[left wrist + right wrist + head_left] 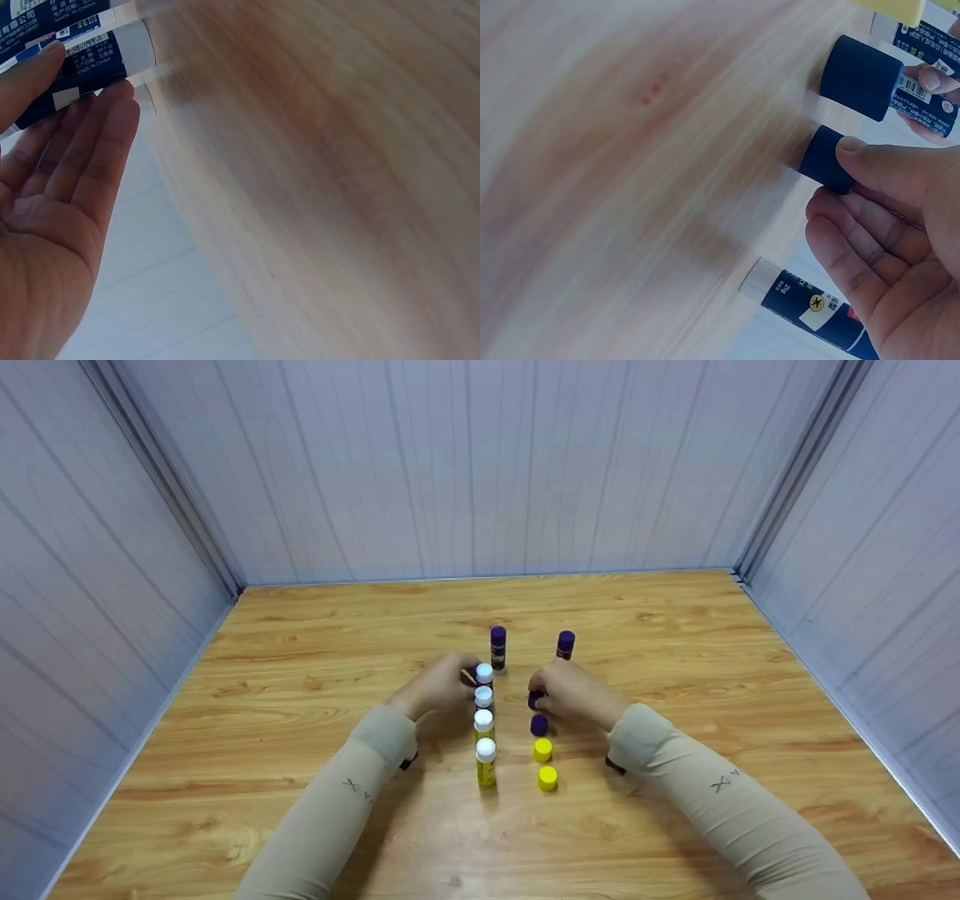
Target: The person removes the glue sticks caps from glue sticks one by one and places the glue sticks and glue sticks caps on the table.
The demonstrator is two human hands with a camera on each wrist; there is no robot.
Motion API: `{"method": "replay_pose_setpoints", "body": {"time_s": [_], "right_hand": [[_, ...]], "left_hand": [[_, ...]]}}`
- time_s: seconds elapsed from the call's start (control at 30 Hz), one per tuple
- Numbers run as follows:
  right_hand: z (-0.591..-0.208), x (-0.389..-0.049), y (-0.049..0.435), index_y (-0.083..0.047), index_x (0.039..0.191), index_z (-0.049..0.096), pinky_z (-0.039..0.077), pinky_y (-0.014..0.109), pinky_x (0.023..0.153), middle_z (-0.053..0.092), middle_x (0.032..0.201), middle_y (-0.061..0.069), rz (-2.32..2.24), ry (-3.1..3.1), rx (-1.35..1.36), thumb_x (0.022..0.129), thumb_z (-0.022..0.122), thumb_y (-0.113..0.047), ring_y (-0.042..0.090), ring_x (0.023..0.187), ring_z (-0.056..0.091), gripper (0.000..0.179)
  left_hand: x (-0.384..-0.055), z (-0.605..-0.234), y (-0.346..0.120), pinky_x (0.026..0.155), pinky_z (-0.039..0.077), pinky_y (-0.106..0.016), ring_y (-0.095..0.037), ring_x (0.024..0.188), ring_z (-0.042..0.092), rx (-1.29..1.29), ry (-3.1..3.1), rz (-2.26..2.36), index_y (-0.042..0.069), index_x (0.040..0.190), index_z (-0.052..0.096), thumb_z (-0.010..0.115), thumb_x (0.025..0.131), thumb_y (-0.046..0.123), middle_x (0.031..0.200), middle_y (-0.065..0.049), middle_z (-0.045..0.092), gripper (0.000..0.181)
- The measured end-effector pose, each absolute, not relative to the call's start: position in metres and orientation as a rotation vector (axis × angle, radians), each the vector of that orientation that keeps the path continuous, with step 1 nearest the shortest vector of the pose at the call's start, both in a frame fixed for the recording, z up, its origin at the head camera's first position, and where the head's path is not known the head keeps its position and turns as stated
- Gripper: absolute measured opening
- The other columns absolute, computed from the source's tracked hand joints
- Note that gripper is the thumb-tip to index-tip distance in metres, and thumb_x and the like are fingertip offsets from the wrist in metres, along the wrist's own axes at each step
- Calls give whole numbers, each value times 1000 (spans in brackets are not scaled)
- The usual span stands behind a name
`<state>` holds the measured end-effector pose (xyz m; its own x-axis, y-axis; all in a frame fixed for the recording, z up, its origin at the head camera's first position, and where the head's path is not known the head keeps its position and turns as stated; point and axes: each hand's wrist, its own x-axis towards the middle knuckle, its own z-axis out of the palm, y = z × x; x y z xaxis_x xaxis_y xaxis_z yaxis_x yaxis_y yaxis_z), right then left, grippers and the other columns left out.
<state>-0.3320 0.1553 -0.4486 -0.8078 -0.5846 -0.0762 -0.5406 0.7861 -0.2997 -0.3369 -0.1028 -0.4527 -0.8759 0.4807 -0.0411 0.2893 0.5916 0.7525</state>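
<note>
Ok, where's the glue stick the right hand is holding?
In the head view, the purple-capped glue stick stands right of centre, in the right column just behind another purple cap.

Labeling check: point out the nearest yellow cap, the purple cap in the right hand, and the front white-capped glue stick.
yellow cap (547, 778), head view, top face.
purple cap (826, 158), right wrist view, side wall.
white-capped glue stick (486, 763), head view, yellow body.
</note>
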Motion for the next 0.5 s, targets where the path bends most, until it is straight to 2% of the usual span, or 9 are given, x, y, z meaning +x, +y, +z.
{"method": "replay_pose_setpoints", "body": {"time_s": [0.23,0.43,0.5], "right_hand": [[-448,-331,156,-4,108,81,64,42,88,81,103,12,-419,2814,-870,101,76,-7,24,93,75,10],[-447,-331,156,2,125,76,63,48,99,79,120,19,-421,2802,-846,100,75,-7,32,110,76,26],[-448,-332,156,3,123,76,63,48,99,79,119,19,-411,2800,-858,99,75,-6,33,109,76,25]], "left_hand": [[-339,-452,-102,99,62,-42,-23,101,74,655,2590,1083,9,109,78,73,98,1,105,-6,78,14],[-341,-452,-103,99,62,-41,-22,100,74,696,2606,1044,9,108,78,74,99,2,104,-6,79,12],[-340,-452,-103,98,63,-41,-22,99,74,699,2606,1045,8,108,78,73,99,1,103,-6,79,13]]}}
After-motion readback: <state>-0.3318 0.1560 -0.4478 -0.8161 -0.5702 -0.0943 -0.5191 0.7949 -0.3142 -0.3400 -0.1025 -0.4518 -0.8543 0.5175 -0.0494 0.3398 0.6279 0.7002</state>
